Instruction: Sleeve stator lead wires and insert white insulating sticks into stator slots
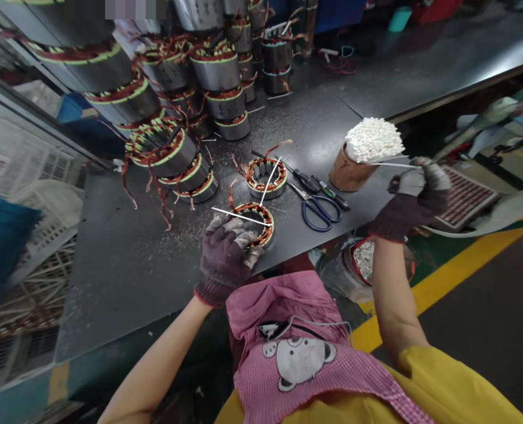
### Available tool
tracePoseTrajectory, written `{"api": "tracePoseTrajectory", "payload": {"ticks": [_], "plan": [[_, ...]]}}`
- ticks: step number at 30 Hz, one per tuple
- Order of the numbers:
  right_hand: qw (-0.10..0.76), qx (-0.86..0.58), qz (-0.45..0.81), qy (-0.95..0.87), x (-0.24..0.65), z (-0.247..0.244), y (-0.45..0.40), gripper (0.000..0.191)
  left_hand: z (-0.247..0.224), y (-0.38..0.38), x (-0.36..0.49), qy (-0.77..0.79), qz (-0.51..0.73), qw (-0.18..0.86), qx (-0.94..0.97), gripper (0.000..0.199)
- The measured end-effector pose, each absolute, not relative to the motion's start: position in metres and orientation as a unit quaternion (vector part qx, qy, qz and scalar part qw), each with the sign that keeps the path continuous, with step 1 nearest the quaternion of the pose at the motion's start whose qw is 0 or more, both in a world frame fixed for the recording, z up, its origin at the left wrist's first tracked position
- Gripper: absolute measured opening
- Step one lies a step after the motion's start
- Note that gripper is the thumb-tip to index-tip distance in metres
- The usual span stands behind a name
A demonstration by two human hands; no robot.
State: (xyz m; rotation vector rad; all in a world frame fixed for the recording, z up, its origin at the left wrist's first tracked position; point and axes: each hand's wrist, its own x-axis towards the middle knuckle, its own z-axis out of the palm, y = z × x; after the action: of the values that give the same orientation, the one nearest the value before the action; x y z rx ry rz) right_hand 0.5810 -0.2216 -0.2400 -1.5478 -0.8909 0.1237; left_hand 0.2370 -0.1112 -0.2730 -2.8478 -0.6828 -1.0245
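My left hand [228, 253], in a dark glove with pale fingertips, grips the near side of a small wound motor stator [268, 235] on the bench. One white cable tie [239, 217] lies across its top, and another white cable tie [271, 179] sticks up from it. Just behind sits a second small stator [268, 191] with loose copper leads. Off to the right, my gloved right hand [420, 188] pinches the end of a white cable tie [394, 165]. That tie reaches beside a brown cup [350, 171] packed with white cable ties [374, 138].
Blue-handled scissors [318, 213] and a dark slim tool [330, 191] lie between the stators and the cup. Larger stators [182, 159] are stacked at the left and back. Beyond the bench's front edge hangs a bag of white scraps [363, 259].
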Motion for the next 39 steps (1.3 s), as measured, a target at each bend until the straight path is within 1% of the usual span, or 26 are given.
{"api": "tracePoseTrajectory", "payload": {"ticks": [3,5,7,9,11,14,17,24,28,30,33,36,39], "plan": [[0.600,-0.656,0.135,-0.437,0.541,-0.245,-0.237,0.029,-0.285,-0.124,0.253,-0.295,-0.351,0.002,-0.889,0.007],[0.587,-0.632,0.187,-0.470,0.516,-0.252,-0.249,0.022,-0.290,-0.131,0.263,-0.332,-0.334,-0.001,-0.882,0.007],[0.582,-0.587,0.235,-0.510,0.497,-0.259,-0.262,0.013,-0.292,-0.133,0.269,-0.334,-0.316,-0.004,-0.888,0.015],[0.575,-0.524,0.296,-0.554,0.487,-0.267,-0.274,0.010,-0.291,-0.131,0.270,-0.320,-0.294,-0.008,-0.901,0.026],[0.557,-0.466,0.367,-0.582,0.483,-0.275,-0.286,0.009,-0.289,-0.126,0.268,-0.307,-0.270,-0.010,-0.913,0.033],[0.534,-0.428,0.443,-0.579,0.481,-0.284,-0.299,0.009,-0.288,-0.120,0.267,-0.297,-0.249,-0.004,-0.922,0.034],[0.529,-0.407,0.475,-0.574,0.478,-0.288,-0.303,0.012,-0.287,-0.119,0.269,-0.300,-0.238,-0.006,-0.924,0.035],[0.522,-0.430,0.484,-0.556,0.480,-0.291,-0.309,0.010,-0.285,-0.129,0.275,-0.337,-0.215,-0.007,-0.917,0.038],[0.524,-0.437,0.485,-0.546,0.478,-0.291,-0.299,0.007,-0.288,-0.128,0.275,-0.340,-0.215,-0.019,-0.915,0.043],[0.549,-0.448,0.462,-0.533,0.471,-0.291,-0.282,0.009,-0.291,-0.128,0.275,-0.340,-0.222,-0.033,-0.913,0.046],[0.580,-0.501,0.396,-0.507,0.460,-0.293,-0.251,0.018,-0.297,-0.131,0.274,-0.339,-0.264,-0.055,-0.901,0.049],[0.556,-0.552,0.349,-0.514,0.456,-0.297,-0.233,0.023,-0.303,-0.135,0.274,-0.350,-0.356,-0.069,-0.864,0.040],[0.543,-0.557,0.317,-0.542,0.458,-0.301,-0.230,0.018,-0.305,-0.136,0.275,-0.342,-0.422,-0.092,-0.835,0.026]]}}
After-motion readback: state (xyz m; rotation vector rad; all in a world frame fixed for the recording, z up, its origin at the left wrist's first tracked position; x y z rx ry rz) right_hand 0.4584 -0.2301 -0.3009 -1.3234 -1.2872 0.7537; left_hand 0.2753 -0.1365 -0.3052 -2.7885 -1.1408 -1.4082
